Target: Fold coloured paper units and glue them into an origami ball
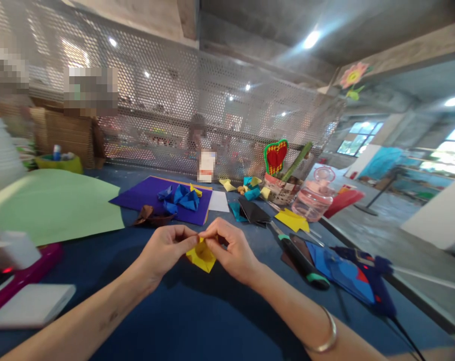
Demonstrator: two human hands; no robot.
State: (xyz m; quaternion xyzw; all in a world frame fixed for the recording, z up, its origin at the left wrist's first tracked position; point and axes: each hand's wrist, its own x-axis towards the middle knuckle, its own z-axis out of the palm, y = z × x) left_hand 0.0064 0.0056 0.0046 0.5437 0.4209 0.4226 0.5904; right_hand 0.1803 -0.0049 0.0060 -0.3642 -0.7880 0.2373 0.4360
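- Two bare hands meet near the middle of the head view, fingertips nearly together: the left hand (163,250) and the right hand (233,245) both pinch the upper edge of a yellow folded paper (204,259).
- That paper is held before the person, over the dark blue bench (174,321); whether it touches the surface, I cannot tell.
- Beyond the hands lies a purple sheet (131,198) with blue folded pieces (187,197) on top; a brown folded piece (149,215) is at its near edge.
- Left of it spreads a pale green sheet (61,205).
- To the right are black folded paper (253,210), yellow sheets (292,219) and a tool with a black-and-green handle (300,258).
- Farther right sits a dark blue glue gun (382,273).
- A bracelet (330,333) circles the right forearm.
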